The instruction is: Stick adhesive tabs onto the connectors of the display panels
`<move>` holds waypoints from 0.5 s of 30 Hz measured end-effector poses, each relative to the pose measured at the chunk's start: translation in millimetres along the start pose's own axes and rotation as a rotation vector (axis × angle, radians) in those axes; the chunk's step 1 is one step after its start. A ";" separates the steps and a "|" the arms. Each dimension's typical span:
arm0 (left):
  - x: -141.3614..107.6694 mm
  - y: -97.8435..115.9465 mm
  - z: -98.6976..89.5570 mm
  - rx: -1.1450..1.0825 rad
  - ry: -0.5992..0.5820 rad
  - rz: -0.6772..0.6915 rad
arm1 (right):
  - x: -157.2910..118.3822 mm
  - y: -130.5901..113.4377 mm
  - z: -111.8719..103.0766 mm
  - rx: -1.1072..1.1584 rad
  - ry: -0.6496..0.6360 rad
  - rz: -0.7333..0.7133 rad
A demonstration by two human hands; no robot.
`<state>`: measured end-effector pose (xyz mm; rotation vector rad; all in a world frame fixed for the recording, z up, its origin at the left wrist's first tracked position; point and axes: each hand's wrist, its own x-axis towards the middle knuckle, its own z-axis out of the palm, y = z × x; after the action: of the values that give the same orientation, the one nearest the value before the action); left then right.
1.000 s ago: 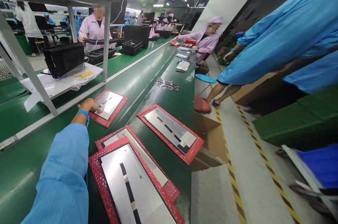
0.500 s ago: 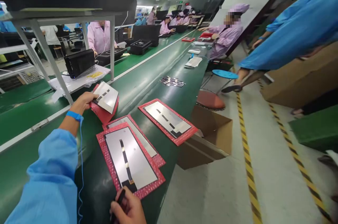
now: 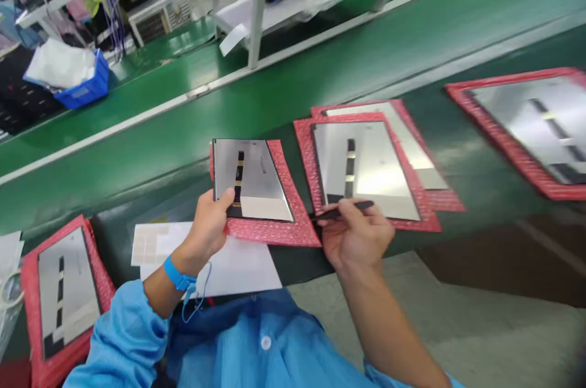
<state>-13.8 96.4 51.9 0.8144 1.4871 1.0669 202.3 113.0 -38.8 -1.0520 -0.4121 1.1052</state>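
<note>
My left hand point(image 3: 206, 229) grips a silvery display panel point(image 3: 259, 171) with its thumb on the near left corner. Pink bubble wrap point(image 3: 297, 217) lies under that panel, and a dark flex strip point(image 3: 238, 173) runs down its back. In my right hand point(image 3: 359, 238) is a slim black pen-like tool point(image 3: 333, 213), held crosswise between thumb and fingers; its exact kind is unclear. The tool's left end is near the wrap's right edge. Just beyond my right hand, another display panel point(image 3: 370, 159) rests on pink wrap, partly covering a further panel point(image 3: 414, 138).
White sheets point(image 3: 247, 269) lie beneath my left hand. One wrapped panel point(image 3: 68, 284) is at the left, another point(image 3: 544, 119) at the far right. A metal rack post point(image 3: 259, 10) rises behind the green bench point(image 3: 183, 122). A blue bin point(image 3: 86, 86) stands back left.
My view has swung left and down. My left hand has brought its panel and wrap closer, in front of me. My right hand, still with the black tool, has moved beside that wrap.
</note>
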 end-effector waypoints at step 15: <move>-68.1 -39.1 -111.6 0.942 0.050 0.276 | -68.0 -20.6 80.1 -0.241 -0.318 -0.234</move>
<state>-108.6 -1.4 42.4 1.6853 1.9699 0.5250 124.8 91.0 31.7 -1.0072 -0.9179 1.0297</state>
